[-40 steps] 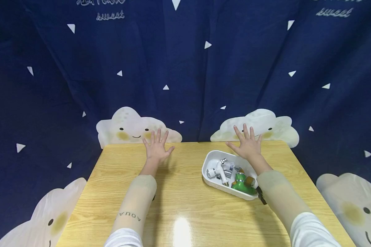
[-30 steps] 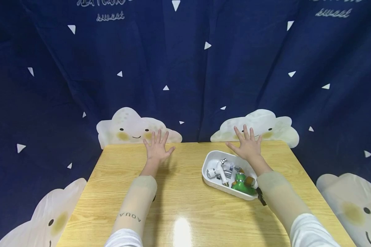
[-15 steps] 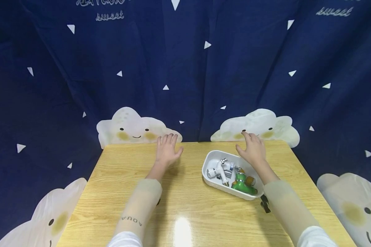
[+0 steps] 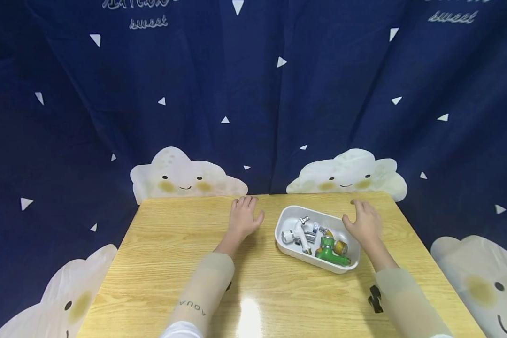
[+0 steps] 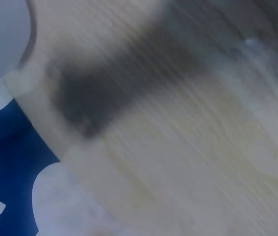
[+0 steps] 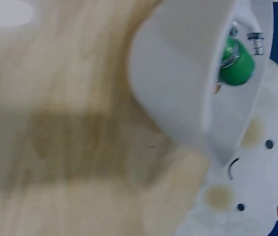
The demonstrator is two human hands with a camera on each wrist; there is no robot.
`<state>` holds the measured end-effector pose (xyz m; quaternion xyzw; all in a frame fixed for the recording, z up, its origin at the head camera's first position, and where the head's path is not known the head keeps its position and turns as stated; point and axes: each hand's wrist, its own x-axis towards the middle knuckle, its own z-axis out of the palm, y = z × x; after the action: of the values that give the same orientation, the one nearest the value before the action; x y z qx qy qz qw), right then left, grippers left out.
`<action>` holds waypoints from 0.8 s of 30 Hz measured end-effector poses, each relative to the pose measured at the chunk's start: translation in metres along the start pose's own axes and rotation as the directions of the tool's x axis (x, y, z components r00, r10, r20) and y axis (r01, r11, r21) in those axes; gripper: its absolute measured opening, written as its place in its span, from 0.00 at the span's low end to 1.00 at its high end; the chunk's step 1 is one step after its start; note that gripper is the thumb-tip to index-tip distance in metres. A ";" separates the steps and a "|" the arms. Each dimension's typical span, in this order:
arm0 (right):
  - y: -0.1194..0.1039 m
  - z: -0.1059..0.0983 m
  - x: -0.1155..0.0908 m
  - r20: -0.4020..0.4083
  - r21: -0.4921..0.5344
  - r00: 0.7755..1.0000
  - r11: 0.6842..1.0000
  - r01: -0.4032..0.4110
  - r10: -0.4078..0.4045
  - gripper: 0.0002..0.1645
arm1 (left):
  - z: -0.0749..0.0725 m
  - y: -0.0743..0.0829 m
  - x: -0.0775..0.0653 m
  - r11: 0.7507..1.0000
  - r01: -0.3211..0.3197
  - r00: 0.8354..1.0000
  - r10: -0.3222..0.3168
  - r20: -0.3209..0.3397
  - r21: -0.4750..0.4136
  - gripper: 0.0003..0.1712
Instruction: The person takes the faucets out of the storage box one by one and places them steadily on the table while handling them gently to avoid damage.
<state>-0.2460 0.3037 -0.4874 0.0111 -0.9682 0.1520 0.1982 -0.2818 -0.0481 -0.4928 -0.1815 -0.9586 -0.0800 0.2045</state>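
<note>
A white plastic tray (image 4: 295,254) stands on the table with several taps inside. One is a white tap (image 4: 301,236) with a metal spout end; a green tap (image 4: 330,253) lies near the right end, beside a yellow-brown knob (image 4: 340,247). My left hand (image 4: 242,219) hovers left of the tray, thumb apart, fingers slightly bent and holding nothing. Right of the tray, my right hand (image 4: 365,224) is raised with relaxed, curved fingers, also holding nothing. In the right wrist view the tray wall (image 6: 173,73) is close, with the green knob (image 6: 237,64) showing behind it.
The wooden table (image 4: 173,244) reaches back to a dark blue curtain (image 4: 253,94) printed with clouds and triangles. A black strap piece (image 4: 375,299) hangs under the right forearm. Light glares off the table's front (image 4: 249,314).
Both hands were spread wide at the table's far edge. They have relaxed, come nearer and shifted right, the right one uncovering the tray's right end. The tray has not moved.
</note>
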 end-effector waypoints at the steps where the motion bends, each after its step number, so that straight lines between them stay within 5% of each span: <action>1: 0.004 0.000 -0.004 0.011 -0.008 1.000 1.000 -0.016 0.016 0.30 | 0.002 0.002 -0.001 1.000 0.003 1.000 -0.003 0.005 -0.003 0.27; 18: 0.033 0.016 -0.048 0.128 -0.052 0.969 0.977 -0.208 0.213 0.39 | 0.036 0.039 -0.011 0.991 0.110 0.977 -0.095 0.192 -0.072 0.31; 24: 0.032 0.015 -0.054 0.204 -0.072 0.941 0.963 -0.260 0.269 0.41 | 0.043 0.049 -0.010 0.977 0.185 0.947 -0.149 0.284 -0.103 0.33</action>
<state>-0.2049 0.3277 -0.5306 -0.1073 -0.9796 0.1541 0.0718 -0.2706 0.0042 -0.5321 -0.1218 -0.9825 -0.1322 0.0497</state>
